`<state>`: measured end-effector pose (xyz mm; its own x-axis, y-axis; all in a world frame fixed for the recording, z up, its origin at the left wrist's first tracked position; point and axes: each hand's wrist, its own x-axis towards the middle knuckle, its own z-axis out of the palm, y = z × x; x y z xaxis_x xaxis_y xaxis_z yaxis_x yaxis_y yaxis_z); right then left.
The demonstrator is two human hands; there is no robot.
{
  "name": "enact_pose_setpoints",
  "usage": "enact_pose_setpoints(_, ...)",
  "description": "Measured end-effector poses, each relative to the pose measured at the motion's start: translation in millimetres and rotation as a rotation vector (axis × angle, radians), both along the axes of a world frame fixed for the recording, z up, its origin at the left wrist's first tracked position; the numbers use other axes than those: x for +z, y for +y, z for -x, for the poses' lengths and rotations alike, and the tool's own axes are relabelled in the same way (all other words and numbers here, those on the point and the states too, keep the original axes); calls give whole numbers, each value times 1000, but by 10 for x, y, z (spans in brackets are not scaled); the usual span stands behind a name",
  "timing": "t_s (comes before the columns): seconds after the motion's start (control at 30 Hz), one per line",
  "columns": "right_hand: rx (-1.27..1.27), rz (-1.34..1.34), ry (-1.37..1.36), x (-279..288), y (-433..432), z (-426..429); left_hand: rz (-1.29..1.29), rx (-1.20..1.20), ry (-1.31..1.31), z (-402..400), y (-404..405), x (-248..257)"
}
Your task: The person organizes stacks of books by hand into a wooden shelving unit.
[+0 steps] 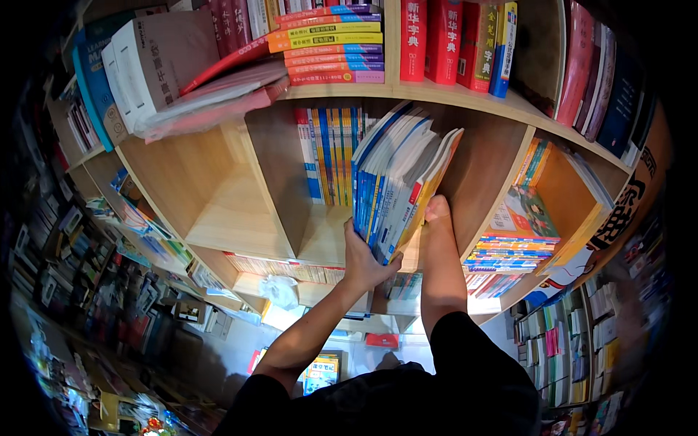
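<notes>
A thick stack of paperback books (390, 185), mostly with blue and white spines, is held tilted at the front of the middle shelf compartment. My left hand (368, 259) grips it from below at its lower left corner, with the thumb against the near cover. On the right side my right hand (438, 209) presses against the yellow-edged outer book; its fingers are largely hidden behind the stack. Farther back in the same compartment, a row of upright thin books (334, 155) with blue and yellow spines stands against the left part.
Wooden dividers (493, 191) flank the compartment. Above, a shelf board (338, 94) carries a pile of books (335, 49) and red dictionaries (443, 41). Flat-stacked books (510, 253) fill part of the right compartment. Lower down lie a plastic bag (279, 291) and a red item (382, 340).
</notes>
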<state>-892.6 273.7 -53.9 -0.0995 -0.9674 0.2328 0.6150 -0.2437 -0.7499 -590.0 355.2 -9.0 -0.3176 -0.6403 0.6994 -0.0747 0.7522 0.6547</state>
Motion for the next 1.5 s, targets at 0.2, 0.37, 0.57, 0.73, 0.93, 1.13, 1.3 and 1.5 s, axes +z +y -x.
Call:
enact_pose_setpoints(0.2, 19, -10, 8, -30, 61, 136, -65, -15, -44, 33, -65, -16)
enact_pose_setpoints(0.37, -289, -141, 215, 288, 309, -181, -76, 10, 9, 44, -45, 48)
enact_pose_setpoints(0.57, -1360, -151, 714, 300, 800, -1115, -72, 32, -22, 56, -22, 92)
enact_pose_setpoints(0.73, -871, 11, 79, 194, 732, -1379, -120, 72, 6, 248, 11, 54)
enact_pose_setpoints(0.93, -672, 159, 151, -113, 309, -690, -108, 129, 101, 606, 156, 133)
enact_pose_setpoints(1.13, -423, 122, 203, 208, 206, -471, -103, 235, 193, 970, 81, 94)
enact_pose_setpoints(1.3, -570, 8, 85, 131, 213, -310, -123, 259, 192, 1162, 16, 154)
enact_pose_setpoints(1.5, -613, -38, -18, 742, 947, -1096, -41, 319, 215, 1191, -112, 46)
